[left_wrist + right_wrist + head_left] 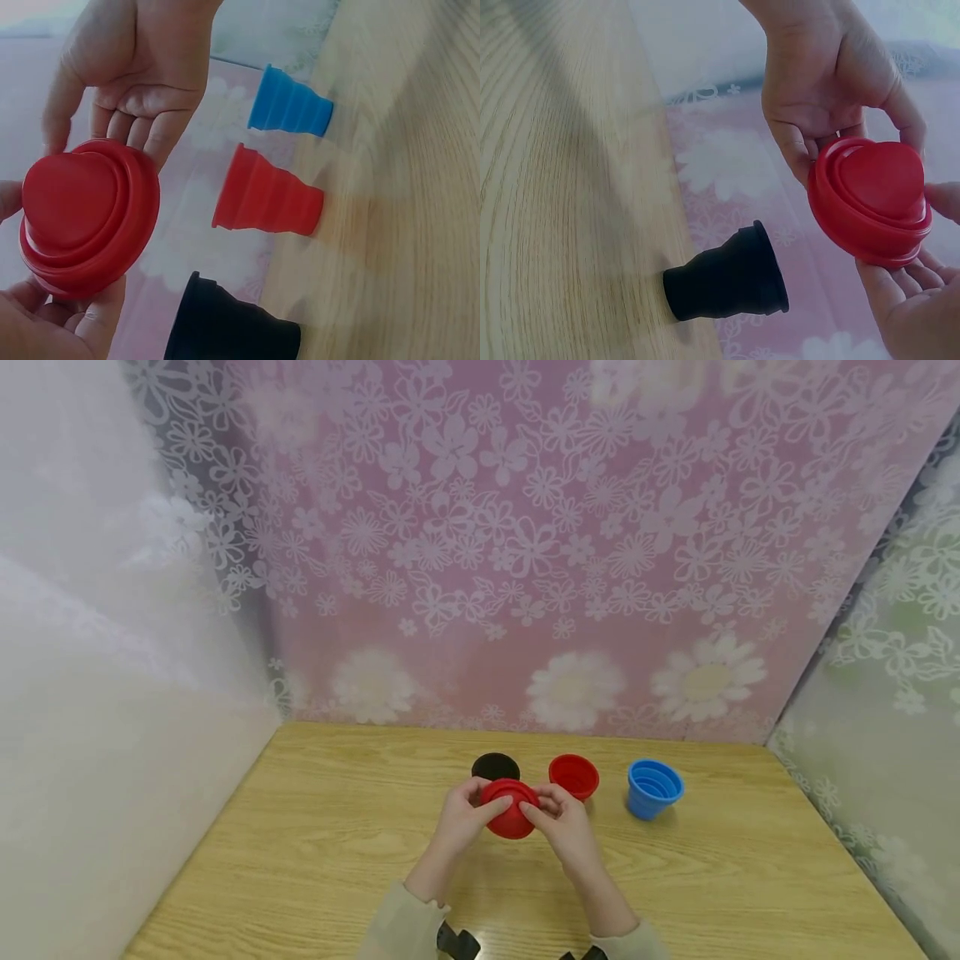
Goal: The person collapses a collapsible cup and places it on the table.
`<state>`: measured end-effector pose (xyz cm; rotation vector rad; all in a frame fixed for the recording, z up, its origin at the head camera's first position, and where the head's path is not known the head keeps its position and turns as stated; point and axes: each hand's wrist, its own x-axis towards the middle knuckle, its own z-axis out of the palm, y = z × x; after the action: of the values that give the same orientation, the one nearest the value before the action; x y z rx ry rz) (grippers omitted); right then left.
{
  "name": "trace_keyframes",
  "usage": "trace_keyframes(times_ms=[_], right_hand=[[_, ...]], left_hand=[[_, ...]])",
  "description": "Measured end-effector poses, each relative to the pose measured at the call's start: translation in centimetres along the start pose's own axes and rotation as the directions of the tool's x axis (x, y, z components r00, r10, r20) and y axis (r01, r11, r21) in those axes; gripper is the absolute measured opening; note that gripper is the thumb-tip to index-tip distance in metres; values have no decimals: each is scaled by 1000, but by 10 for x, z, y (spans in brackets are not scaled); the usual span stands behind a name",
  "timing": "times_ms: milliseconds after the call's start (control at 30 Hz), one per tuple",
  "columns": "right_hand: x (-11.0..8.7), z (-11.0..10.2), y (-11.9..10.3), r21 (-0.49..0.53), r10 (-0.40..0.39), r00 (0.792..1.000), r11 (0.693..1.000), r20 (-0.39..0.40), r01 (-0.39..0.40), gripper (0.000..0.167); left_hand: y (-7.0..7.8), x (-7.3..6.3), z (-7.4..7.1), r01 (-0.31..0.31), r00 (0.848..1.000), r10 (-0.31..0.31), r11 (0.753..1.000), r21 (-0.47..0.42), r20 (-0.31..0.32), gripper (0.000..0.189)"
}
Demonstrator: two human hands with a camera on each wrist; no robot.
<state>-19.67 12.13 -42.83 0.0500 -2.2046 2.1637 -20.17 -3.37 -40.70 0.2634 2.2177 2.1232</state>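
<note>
A red collapsible cup (pixel 510 820), partly folded flat into rings, is held up above the table between both hands. My left hand (pixel 459 817) grips its left side, and my right hand (pixel 567 831) grips the right side. Both thumbs lie across the near face, with the other fingers around the rim. In the left wrist view the folded cup (pixel 82 214) shows its smooth base, pushed in unevenly and tilted. Just behind the hands stands a black cup (pixel 495 767), its lower part hidden in the head view. Beside it is a second red cup (pixel 573 773), unfolded and upright.
A blue collapsible cup (pixel 654 789) stands unfolded to the right of the red one. All three standing cups rest on a wood-grain table (pixel 337 843). Flower-patterned sheets hang behind the table (pixel 525 543) and along its sides.
</note>
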Motion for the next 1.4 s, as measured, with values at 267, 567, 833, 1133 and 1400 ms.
trace_keyframes(times_ms=[267, 567, 833, 1133, 1400], right_hand=[[0, 3, 5, -16, 17, 1000, 1000, -25, -17, 33], [-1, 7, 7, -9, 17, 998, 1000, -66, -18, 30], [-1, 10, 6, 2, -5, 997, 1000, -82, 5, 27], [3, 12, 11, 34, -24, 995, 999, -94, 27, 24], [4, 13, 12, 31, -21, 993, 999, -115, 25, 24]], left_hand=[[-3, -2, 6, -56, 998, 58, 998, 31, -39, 20], [-5, -7, 9, -112, 988, 118, 991, 69, -96, 11], [-7, -7, 9, -125, 985, 132, 990, 67, -109, 10], [-10, -5, 10, -133, 984, 137, 990, 39, -116, 10], [-12, -4, 10, -131, 985, 135, 991, 40, -107, 13]])
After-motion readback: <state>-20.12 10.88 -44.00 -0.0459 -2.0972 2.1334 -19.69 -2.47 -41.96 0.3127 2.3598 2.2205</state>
